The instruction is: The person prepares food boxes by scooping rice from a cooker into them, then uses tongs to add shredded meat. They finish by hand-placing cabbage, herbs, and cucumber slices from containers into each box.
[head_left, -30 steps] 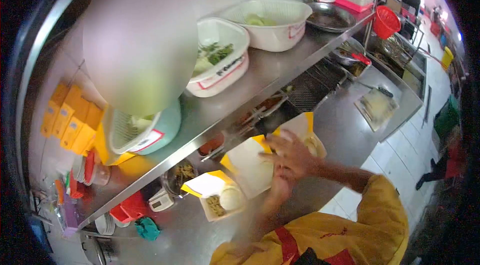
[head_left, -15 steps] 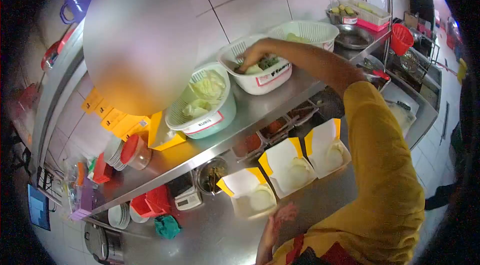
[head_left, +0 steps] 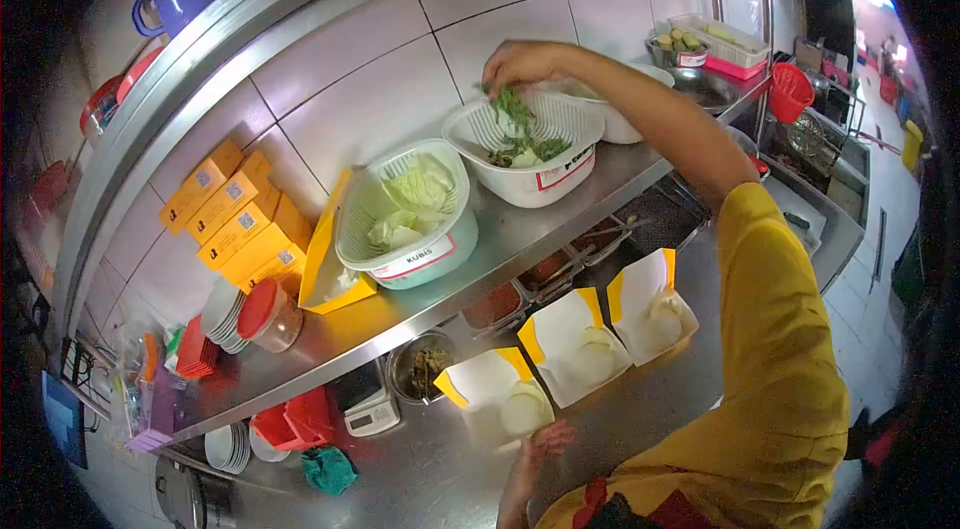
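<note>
My right hand [head_left: 528, 62] is raised above a white basket [head_left: 525, 187], its fingers closed on a bunch of leafy herb sprigs [head_left: 513, 111] that hangs over the basket. More greens [head_left: 545, 149] lie inside that basket. My left hand [head_left: 546, 441] is low over the steel counter with fingers apart, beside the near edge of an open takeaway box [head_left: 488, 369]. Two more open boxes, a middle box [head_left: 556, 329] and a right box [head_left: 635, 294], stand in a row with it. Each contains a rounded white mound, like rice [head_left: 522, 413].
A pale green basket [head_left: 405, 274] of cabbage stands on the raised shelf [head_left: 400, 324], left of the herb basket. Folded yellow boxes [head_left: 240, 209] are stacked further left. Below are a scale [head_left: 372, 417], a metal bowl [head_left: 400, 364] and a green cloth [head_left: 328, 469]. An overhead shelf [head_left: 235, 44] crosses the upper left.
My right hand has risen out of the white basket with herb sprigs in it. My left hand has shifted slightly left, closer to the left box. The view has shifted too.
</note>
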A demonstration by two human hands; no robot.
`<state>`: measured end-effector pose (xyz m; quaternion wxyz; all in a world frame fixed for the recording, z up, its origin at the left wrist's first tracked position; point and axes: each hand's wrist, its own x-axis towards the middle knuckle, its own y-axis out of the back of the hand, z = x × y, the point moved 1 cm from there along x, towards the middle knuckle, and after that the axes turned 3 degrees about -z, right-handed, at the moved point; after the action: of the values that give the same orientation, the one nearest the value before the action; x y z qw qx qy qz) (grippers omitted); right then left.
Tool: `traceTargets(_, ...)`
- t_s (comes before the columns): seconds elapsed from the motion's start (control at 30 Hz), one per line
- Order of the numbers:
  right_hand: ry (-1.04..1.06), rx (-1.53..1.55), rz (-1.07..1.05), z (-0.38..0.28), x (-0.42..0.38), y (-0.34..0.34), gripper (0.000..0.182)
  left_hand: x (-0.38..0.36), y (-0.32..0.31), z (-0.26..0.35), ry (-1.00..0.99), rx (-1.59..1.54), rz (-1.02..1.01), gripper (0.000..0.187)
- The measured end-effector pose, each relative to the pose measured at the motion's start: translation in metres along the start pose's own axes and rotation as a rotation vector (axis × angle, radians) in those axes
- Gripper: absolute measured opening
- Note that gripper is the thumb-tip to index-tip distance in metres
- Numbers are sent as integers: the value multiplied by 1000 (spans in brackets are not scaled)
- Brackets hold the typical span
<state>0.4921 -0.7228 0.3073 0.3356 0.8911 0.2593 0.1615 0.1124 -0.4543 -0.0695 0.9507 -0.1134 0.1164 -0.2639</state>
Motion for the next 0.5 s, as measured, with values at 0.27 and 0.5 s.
traceTargets(0.27,31,301,127,-13,-19,13,26,8,-9,6,-26,-40,-17,76)
traceTargets(0.5,110,-39,222,-3,-12,16,32,19,-8,21,-89,2,-5,73)
